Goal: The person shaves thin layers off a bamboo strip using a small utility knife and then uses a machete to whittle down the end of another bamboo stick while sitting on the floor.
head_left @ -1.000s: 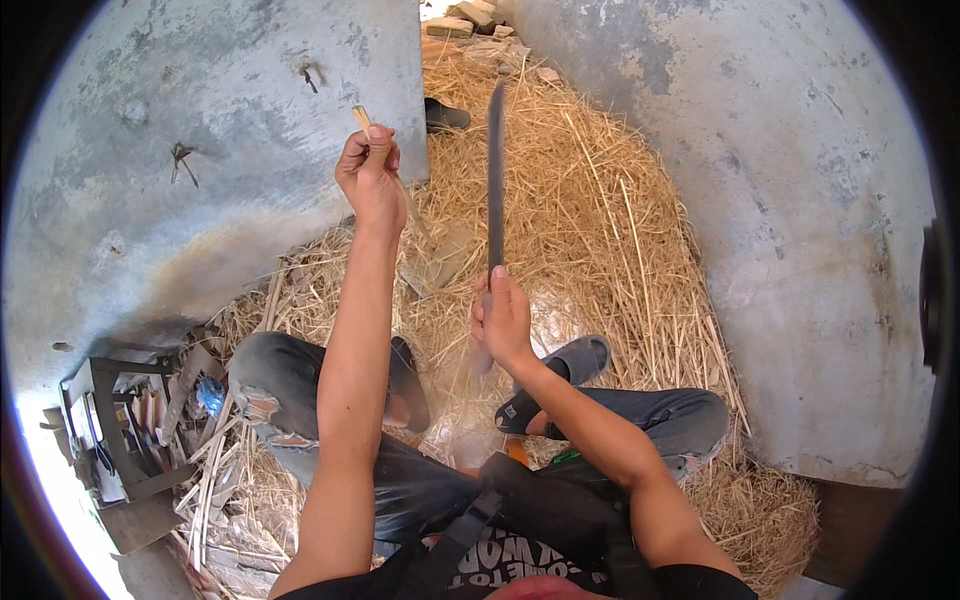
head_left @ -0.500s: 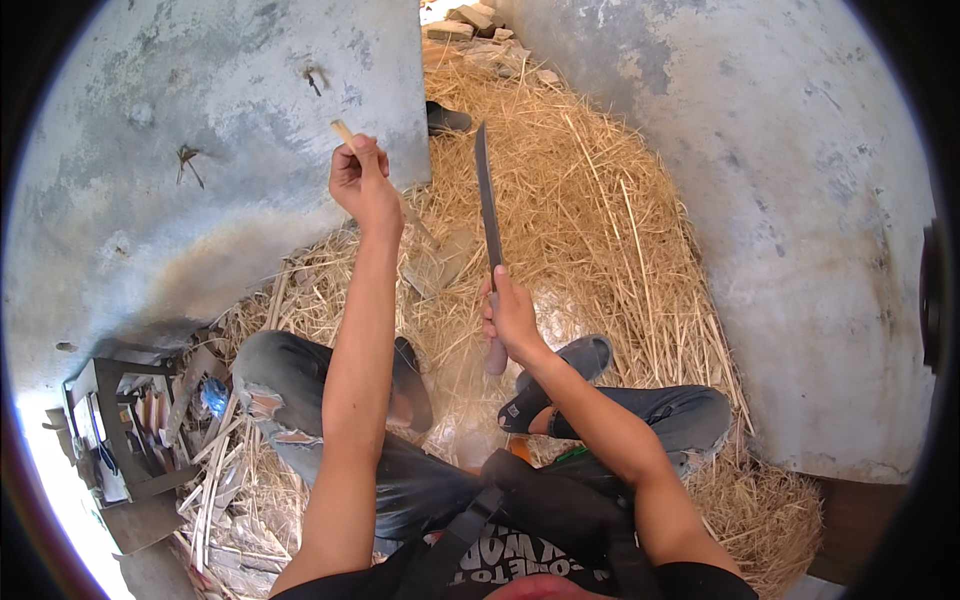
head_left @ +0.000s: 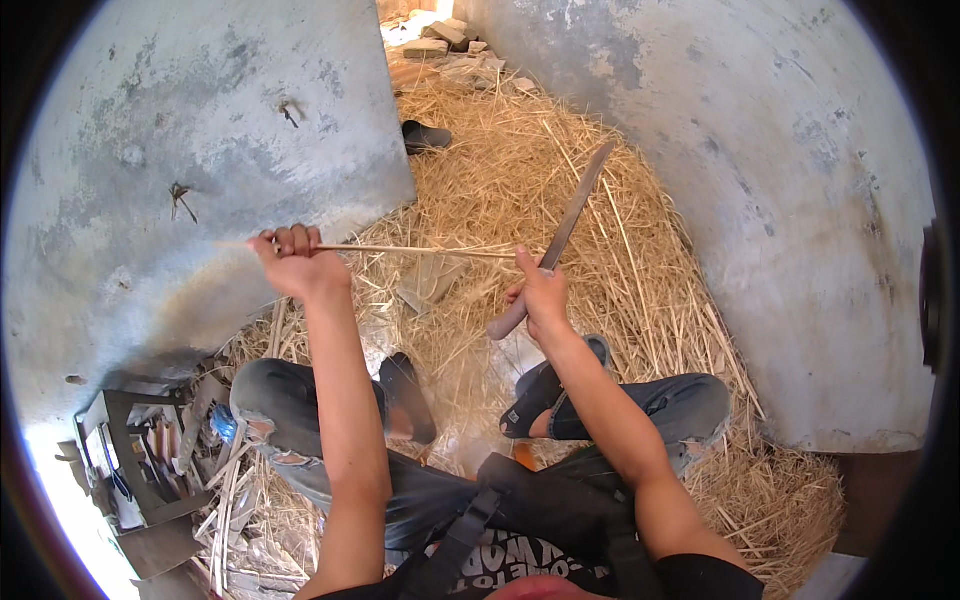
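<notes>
My left hand [head_left: 305,268] is closed around a thin pale strip, likely split bamboo [head_left: 420,250]. The strip runs level from beyond my left fist across to my right hand, where its end meets the thumb and the blade. My right hand [head_left: 542,298] grips a long machete [head_left: 578,210] low on its blade or at the top of the handle. Its dark, narrow blade points up and to the right, and the rounded handle end sticks out below my fingers. Whether my right fingers also pinch the strip, I cannot tell.
Straw-like shavings [head_left: 500,180] cover the ground between two grey walls [head_left: 800,220]. A dark shoe [head_left: 428,136] lies by the left wall's edge. At lower left stands a box of odds and ends [head_left: 150,450]. Bricks [head_left: 440,38] lie at the far end. My bent knees flank the work.
The strip has swung from pointing away to lying level between my hands. My left hand has moved down and left. The machete has tilted to the right.
</notes>
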Motion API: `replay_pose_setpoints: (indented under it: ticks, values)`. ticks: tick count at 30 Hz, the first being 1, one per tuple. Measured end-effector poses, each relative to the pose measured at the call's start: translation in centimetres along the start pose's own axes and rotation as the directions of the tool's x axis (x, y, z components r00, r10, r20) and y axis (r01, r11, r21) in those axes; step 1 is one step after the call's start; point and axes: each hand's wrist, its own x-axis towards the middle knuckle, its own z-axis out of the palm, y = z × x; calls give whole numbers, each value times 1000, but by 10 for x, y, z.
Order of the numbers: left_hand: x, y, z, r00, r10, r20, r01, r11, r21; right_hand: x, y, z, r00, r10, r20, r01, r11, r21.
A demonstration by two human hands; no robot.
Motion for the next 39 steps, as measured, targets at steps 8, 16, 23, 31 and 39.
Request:
replay_pose_setpoints:
  ticks: [8, 16, 23, 31, 39]
  values:
    - [3, 39, -13, 991, -123, 59, 132, 973, -187, 30, -2, -30, 997, -59, -41, 65, 985, 163]
    - [72, 0, -101, 979, -46, -198, 148, 830, 538, 23, -50, -32, 918, -357, -173, 389, 894, 222]
    - [-25, -22, -30, 681, 199, 704, -605, -388, 695, -3, -69, -33, 851, -521, -67, 521, 819, 242]
    - [-146, -64, -2, 324, -660, 678, -600, 411, 686, -28, -62, -16, 856, -497, 143, 462, 859, 221]
    - [-125, -57, -7, 339, -689, 641, -668, 304, 680, -13, -90, -32, 885, -461, -58, 458, 845, 276]
